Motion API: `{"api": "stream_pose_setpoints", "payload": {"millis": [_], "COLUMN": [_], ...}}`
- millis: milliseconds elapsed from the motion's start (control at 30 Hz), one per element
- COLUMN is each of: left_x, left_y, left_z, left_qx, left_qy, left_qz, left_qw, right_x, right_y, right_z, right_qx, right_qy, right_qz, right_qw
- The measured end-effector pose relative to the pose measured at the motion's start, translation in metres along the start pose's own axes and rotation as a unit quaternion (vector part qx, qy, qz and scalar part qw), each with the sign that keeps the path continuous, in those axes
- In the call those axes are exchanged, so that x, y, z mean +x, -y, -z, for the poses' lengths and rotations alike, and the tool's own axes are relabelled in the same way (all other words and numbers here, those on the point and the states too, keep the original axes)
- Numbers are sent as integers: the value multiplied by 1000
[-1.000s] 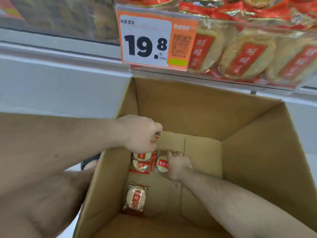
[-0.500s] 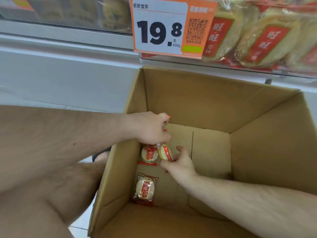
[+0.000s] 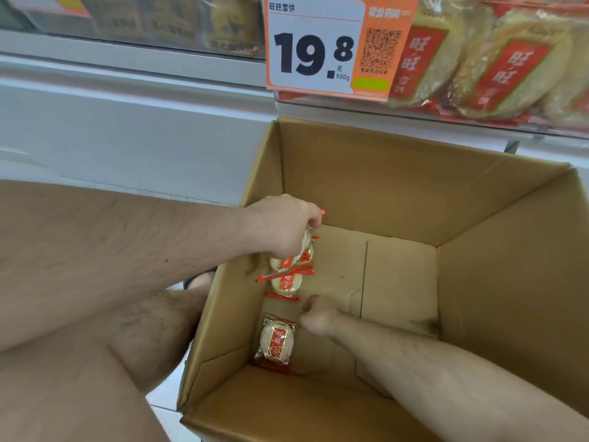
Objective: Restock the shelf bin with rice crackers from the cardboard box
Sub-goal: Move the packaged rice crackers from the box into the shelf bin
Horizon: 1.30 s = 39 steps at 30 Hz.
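Head view: a bunch of rice cracker packets (image 3: 291, 261) is being pinched by the left hand (image 3: 283, 226) inside the cardboard box (image 3: 497, 260), while the right hand (image 3: 318, 317), blurred and loosely curled with nothing visibly held, is being lowered beside the loose packet (image 3: 275, 341) on the box floor. That packet is probably best gathered by its crimped edge before everything is lifted to the shelf bin (image 3: 478, 119) above, already being filled with crackers.

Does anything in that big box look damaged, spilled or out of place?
Nothing stands out. The cardboard box looks intact and is nearly empty. One rice cracker packet lies flat on its floor, and the left hand holds a small bunch of packets. The right hand is blurred beside the lone packet.
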<state>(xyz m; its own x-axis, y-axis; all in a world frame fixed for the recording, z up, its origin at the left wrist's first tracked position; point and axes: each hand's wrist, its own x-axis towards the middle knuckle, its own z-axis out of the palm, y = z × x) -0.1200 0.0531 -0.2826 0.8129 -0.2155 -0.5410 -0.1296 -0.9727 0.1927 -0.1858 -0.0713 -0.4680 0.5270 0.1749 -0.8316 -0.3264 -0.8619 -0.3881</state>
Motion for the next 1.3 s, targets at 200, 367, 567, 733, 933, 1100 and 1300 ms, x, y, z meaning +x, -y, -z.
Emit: {"api": "stream_pose_setpoints", "payload": {"millis": [200, 367, 567, 733, 933, 1100, 1300], "left_x": [8, 7, 6, 2, -19, -40, -57], "left_y": [4, 7, 10, 13, -7, -49, -80], "left_z": [0, 0, 4, 12, 38, 61, 78], "left_qx": [-32, -56, -121, -312, -362, -394, -461], "left_qy": [18, 30, 28, 49, 116, 103, 106], "left_qz": [-20, -20, -39, -40, -87, -144, -183], "left_qw": [999, 998, 992, 948, 921, 902, 862], "right_x": [49, 61, 21, -65, -186, -240, -257], "right_y": [-5, -9, -24, -43, -36, -13, 0], "right_z": [-51, -54, 8, 105, 181, 186, 188], "right_qx": [-26, -61, 76, 157, 279, 278, 246], "right_qy": [44, 27, 27, -10, -79, -131, -287], "right_qz": [-29, -15, -20, 24, 137, 229, 276], "right_qw": [998, 998, 997, 987, 947, 924, 884]}}
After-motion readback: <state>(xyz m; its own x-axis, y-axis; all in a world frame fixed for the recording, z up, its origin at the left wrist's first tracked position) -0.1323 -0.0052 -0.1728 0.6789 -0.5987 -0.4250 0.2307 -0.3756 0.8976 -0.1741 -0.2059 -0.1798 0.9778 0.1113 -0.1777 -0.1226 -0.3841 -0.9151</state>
